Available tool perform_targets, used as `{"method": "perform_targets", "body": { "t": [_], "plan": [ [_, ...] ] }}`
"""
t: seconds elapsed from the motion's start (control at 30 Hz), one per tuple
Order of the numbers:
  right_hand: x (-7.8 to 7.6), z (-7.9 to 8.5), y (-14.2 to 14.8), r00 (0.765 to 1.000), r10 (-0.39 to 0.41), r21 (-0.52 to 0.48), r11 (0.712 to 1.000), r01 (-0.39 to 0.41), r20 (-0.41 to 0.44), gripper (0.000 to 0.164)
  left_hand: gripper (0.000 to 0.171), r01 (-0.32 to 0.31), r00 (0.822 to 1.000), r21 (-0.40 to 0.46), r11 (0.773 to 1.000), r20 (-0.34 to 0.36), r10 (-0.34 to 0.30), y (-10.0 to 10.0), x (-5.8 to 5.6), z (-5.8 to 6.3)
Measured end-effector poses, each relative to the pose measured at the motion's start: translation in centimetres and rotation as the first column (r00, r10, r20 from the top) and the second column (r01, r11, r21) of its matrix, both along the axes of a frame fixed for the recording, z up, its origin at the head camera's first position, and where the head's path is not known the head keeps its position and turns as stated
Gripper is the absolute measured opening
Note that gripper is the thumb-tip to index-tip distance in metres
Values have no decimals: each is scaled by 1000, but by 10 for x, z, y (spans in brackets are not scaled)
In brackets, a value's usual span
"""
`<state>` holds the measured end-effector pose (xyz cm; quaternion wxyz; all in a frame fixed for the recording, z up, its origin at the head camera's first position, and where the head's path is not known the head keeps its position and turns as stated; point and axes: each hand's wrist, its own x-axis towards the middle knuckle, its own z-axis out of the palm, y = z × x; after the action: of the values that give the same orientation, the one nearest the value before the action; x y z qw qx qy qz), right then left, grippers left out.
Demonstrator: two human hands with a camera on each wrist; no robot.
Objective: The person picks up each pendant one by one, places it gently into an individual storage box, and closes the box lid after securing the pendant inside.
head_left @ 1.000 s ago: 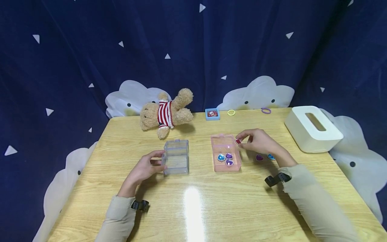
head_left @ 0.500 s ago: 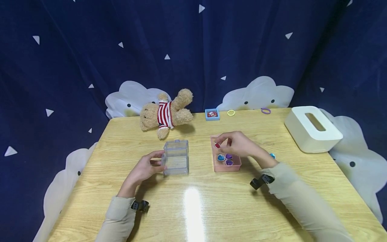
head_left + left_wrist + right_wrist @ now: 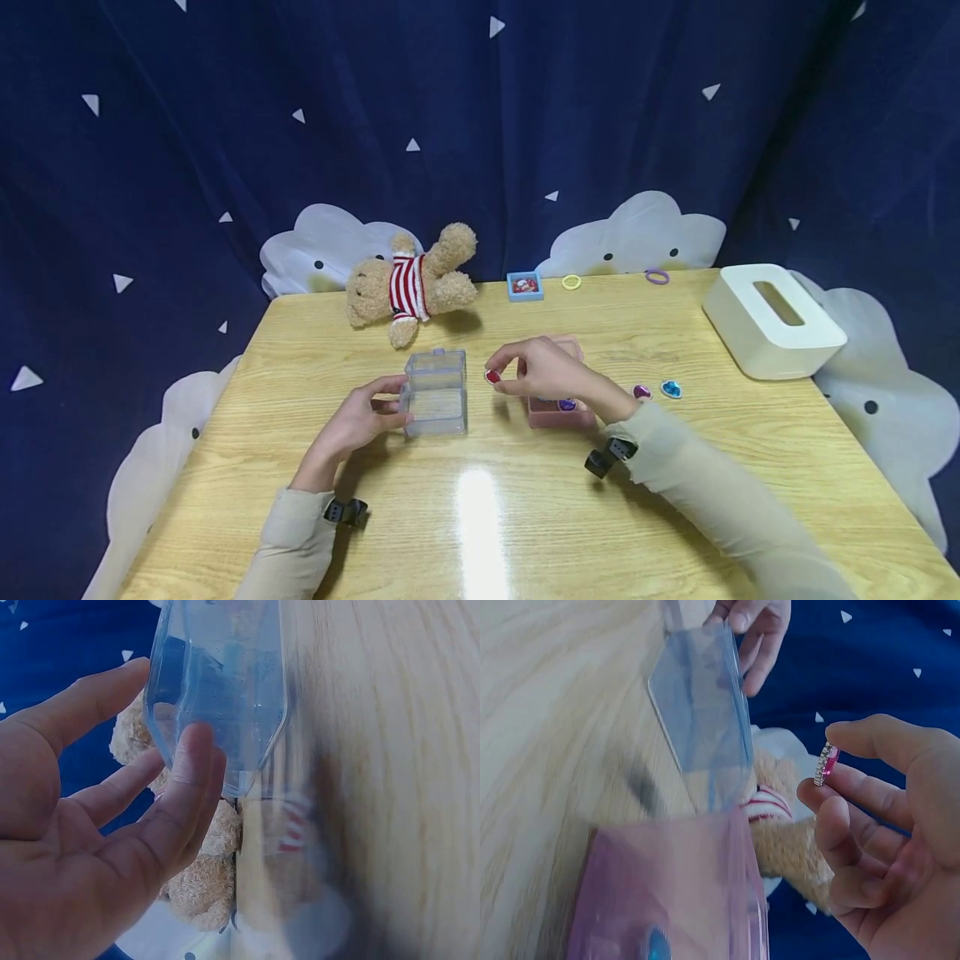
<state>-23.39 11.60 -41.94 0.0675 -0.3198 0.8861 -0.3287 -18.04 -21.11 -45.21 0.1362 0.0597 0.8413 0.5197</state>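
The bench (image 3: 615, 542) is pale wood with visible grain, and a white streak of glare runs toward its front. Along the back lie a teddy bear (image 3: 408, 287), head to the left, a square blue frame (image 3: 525, 286), a yellow ring (image 3: 572, 288) and a purple ring (image 3: 657, 282). A white slotted box (image 3: 750, 333) stands at the right. Nearer the middle sits a clear box (image 3: 437, 425); right of it a pink box (image 3: 562, 418) seems to rest flat, though much of it is hidden. Further right lie a magenta gem (image 3: 641, 392) and a blue gem (image 3: 671, 389), near each other.
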Motion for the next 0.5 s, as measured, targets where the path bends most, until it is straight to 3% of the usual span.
{"method": "perform_targets", "body": {
  "t": [0.27,0.5],
  "plan": [
    [2,-2,-30,998,50,32,998,-49,-39,25,69,-6,1000,2,1000,5,6,-1,0,0],
    [1,-7,-52,993,117,30,993,-116,-19,27,68,-21,1000,11,1000,14,21,-1,-1,-2]
  ]
}}
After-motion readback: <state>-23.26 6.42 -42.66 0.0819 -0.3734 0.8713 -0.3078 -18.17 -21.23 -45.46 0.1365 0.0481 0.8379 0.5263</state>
